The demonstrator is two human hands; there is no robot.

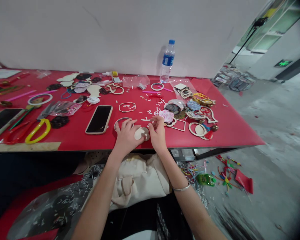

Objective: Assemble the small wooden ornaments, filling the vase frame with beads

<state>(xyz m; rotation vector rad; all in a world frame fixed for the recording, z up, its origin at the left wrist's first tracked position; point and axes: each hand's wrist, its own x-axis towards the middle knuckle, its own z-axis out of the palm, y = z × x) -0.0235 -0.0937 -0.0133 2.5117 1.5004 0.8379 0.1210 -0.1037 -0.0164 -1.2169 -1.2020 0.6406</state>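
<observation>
Curving pale scalloped wooden cutout [139, 134]

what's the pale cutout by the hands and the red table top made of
The pale cutout looks like thin wood or plywood: matte, flat and stiff-looking, though at this size card is possible. The red table top looks like smooth laminate or painted board, with even colour and a soft sheen.

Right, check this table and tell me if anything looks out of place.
Yes. Small white scraps are scattered across the red table instead of being gathered up. Off the table, a green tag and red craft pieces lie on the concrete floor, looking dropped.
</observation>
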